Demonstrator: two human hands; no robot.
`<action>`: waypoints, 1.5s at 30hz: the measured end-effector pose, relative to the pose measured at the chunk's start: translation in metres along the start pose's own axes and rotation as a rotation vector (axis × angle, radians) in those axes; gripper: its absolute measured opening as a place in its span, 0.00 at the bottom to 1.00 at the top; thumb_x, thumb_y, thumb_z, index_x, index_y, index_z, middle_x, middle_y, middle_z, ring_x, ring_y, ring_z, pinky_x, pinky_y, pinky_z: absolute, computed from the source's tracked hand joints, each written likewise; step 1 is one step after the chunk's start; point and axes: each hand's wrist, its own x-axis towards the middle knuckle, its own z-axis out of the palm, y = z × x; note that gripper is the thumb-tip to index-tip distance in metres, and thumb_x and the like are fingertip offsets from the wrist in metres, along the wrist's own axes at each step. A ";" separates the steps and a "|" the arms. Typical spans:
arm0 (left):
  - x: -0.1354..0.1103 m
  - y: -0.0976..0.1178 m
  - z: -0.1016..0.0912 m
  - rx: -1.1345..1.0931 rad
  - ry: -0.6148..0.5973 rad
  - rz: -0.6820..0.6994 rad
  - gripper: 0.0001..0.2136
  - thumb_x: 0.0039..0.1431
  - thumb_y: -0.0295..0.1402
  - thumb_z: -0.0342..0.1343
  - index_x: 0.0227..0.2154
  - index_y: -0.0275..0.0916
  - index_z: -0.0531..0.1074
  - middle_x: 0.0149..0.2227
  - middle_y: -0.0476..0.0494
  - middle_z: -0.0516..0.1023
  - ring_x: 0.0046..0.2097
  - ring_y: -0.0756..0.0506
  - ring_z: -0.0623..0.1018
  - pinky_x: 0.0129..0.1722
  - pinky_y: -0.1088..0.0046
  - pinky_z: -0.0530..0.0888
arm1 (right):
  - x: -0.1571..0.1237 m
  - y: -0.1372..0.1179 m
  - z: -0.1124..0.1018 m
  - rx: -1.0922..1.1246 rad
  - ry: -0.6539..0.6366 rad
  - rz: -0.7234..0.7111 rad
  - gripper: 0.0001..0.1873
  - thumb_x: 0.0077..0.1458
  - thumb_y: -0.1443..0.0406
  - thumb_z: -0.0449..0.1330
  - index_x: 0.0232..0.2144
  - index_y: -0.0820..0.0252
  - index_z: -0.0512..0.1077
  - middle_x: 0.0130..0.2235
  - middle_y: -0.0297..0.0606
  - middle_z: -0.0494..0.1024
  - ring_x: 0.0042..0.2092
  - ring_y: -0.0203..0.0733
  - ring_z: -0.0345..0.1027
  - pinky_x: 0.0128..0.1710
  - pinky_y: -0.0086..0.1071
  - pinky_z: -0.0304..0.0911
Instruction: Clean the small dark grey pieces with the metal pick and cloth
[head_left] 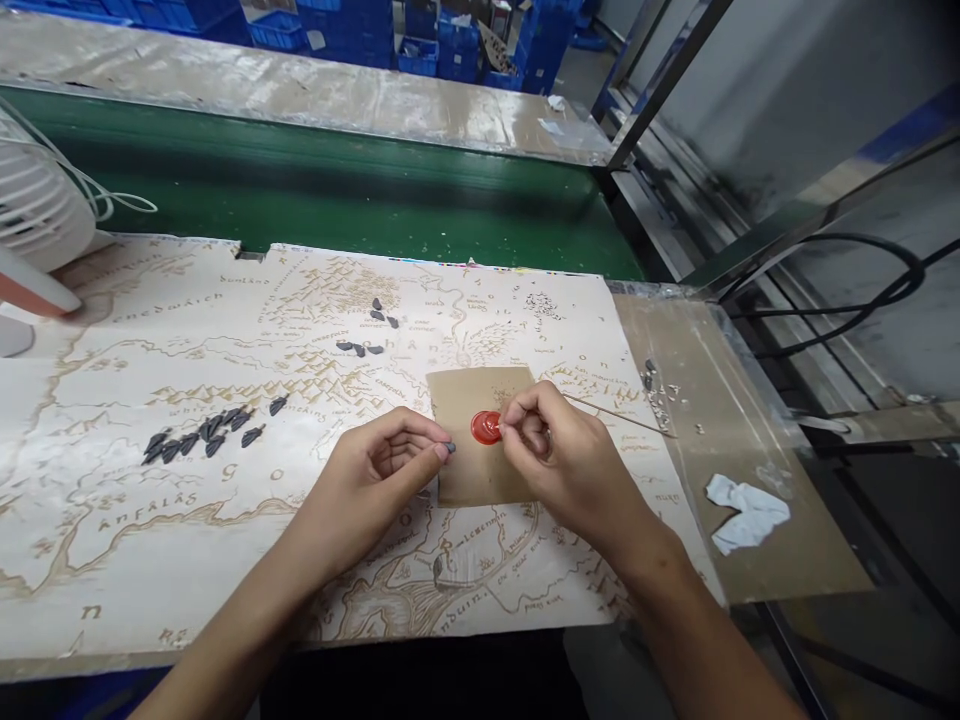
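My left hand is closed in a pinch on a small dark grey piece, most of it hidden by my fingertips. In my right hand is a thin brown stick, its far end sticking out to the right behind my knuckles. The fingertips of that hand are at the edge of a round blob of glossy red paste. This paste lies on a square of brown cardboard between my hands. Whether the stick's tip touches the paste I cannot tell.
Several dark grey pieces lie at the left on a map-printed sheet, and more small dark pieces farther back. A white fan stands at far left. Crumpled white cloth lies right. Beyond is a green belt.
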 end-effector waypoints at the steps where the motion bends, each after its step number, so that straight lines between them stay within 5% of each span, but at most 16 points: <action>1: -0.001 -0.001 0.001 -0.008 0.000 -0.007 0.08 0.66 0.41 0.72 0.40 0.43 0.86 0.37 0.43 0.87 0.40 0.43 0.85 0.42 0.66 0.83 | 0.000 0.000 -0.001 -0.004 -0.003 0.006 0.07 0.70 0.70 0.60 0.43 0.52 0.68 0.31 0.28 0.70 0.28 0.37 0.64 0.33 0.34 0.65; 10: -0.010 -0.009 0.008 -0.038 0.048 -0.049 0.09 0.66 0.44 0.72 0.40 0.44 0.86 0.35 0.45 0.85 0.36 0.45 0.79 0.37 0.69 0.75 | -0.012 0.003 -0.008 0.001 0.042 0.066 0.07 0.69 0.70 0.60 0.41 0.51 0.68 0.32 0.28 0.71 0.30 0.39 0.68 0.34 0.35 0.65; 18: -0.015 -0.007 0.017 -0.045 0.045 -0.043 0.08 0.67 0.43 0.72 0.39 0.45 0.87 0.35 0.45 0.86 0.37 0.43 0.81 0.39 0.66 0.79 | -0.025 0.015 -0.002 -0.055 -0.095 0.137 0.05 0.69 0.68 0.60 0.41 0.51 0.68 0.30 0.29 0.73 0.28 0.39 0.62 0.31 0.36 0.59; 28: -0.011 -0.005 0.035 -0.213 -0.067 -0.073 0.06 0.69 0.40 0.71 0.41 0.44 0.86 0.33 0.46 0.86 0.35 0.45 0.82 0.37 0.68 0.80 | -0.034 -0.012 0.001 0.630 0.061 0.137 0.11 0.73 0.67 0.69 0.43 0.49 0.70 0.43 0.32 0.82 0.43 0.41 0.80 0.48 0.38 0.79; 45: -0.006 -0.013 0.037 -0.312 -0.101 -0.096 0.09 0.70 0.40 0.72 0.44 0.40 0.86 0.33 0.44 0.85 0.36 0.46 0.82 0.39 0.70 0.77 | -0.030 -0.015 0.011 0.722 0.077 0.149 0.11 0.73 0.69 0.69 0.44 0.49 0.71 0.45 0.33 0.82 0.45 0.38 0.81 0.45 0.32 0.82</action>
